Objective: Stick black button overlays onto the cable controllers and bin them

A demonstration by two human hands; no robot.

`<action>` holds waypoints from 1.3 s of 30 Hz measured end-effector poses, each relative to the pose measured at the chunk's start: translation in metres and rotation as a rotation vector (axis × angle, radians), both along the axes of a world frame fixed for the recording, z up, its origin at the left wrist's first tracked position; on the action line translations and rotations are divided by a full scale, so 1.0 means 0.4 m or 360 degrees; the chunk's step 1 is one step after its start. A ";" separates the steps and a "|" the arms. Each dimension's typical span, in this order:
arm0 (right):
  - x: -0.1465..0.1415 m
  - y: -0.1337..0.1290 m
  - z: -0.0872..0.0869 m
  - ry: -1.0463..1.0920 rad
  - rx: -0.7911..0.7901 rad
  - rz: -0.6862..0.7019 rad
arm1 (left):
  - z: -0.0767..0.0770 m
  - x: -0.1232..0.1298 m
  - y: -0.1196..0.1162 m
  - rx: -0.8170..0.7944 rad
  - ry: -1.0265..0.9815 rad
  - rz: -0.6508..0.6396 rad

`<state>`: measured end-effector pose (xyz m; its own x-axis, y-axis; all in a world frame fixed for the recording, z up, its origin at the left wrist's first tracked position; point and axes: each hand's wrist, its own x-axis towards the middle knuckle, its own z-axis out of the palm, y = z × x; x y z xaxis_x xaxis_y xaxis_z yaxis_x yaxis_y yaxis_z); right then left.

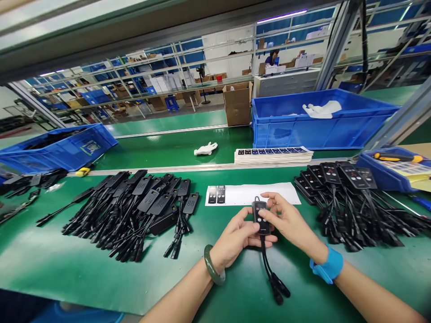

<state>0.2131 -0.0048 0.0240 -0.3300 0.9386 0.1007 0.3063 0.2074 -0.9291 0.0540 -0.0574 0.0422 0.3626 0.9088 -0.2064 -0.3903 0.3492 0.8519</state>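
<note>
A black controller (261, 228) with a loop at its top and two short cables hanging below is held over the green table. My left hand (237, 235) grips it from the left, thumb on its face and fingers behind. My right hand (286, 217) is closed on its upper right part, the thumb on the front face. Just behind lies a white label sheet (256, 194) with two dark labels at its left end. Black controllers without face labels form a pile (148, 202) on the left. Another pile (350, 177), with labelled faces, lies on the right.
A stack of label sheets (272, 155) and a white glove (206, 149) lie farther back. Blue bins stand at the back right (303, 130) and left (67, 150). A cardboard box (237, 105) stands behind. The right tray (380, 172) holds a yellow-black tool. A person sits far off.
</note>
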 end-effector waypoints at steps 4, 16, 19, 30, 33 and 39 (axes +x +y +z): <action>-0.027 -0.030 -0.011 0.0143 -0.0124 0.0272 | -0.005 -0.009 0.014 -0.0019 -0.0048 0.0104; -0.036 -0.036 -0.012 0.0179 0.0005 0.0251 | -0.043 0.010 0.016 0.0198 0.0378 0.0206; -0.040 -0.043 -0.015 0.0104 0.0006 0.0246 | -0.052 0.014 0.016 0.0238 0.0449 0.0210; -0.008 -0.009 0.039 -0.0456 0.0744 -0.0027 | -0.031 -0.010 0.039 0.0359 0.0375 0.0317; 0.061 0.044 0.112 -0.0808 0.0905 -0.0366 | -0.045 -0.032 0.046 0.0833 0.1077 0.0368; 0.246 0.131 0.187 -0.1852 0.0701 -0.0981 | -0.083 -0.045 0.054 0.1255 0.1501 0.0217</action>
<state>0.3114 0.0475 0.0987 0.0240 0.9250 0.3792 0.9990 -0.0369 0.0268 0.0358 -0.0356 0.0091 0.2619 0.9221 0.2850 0.4973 -0.3820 0.7790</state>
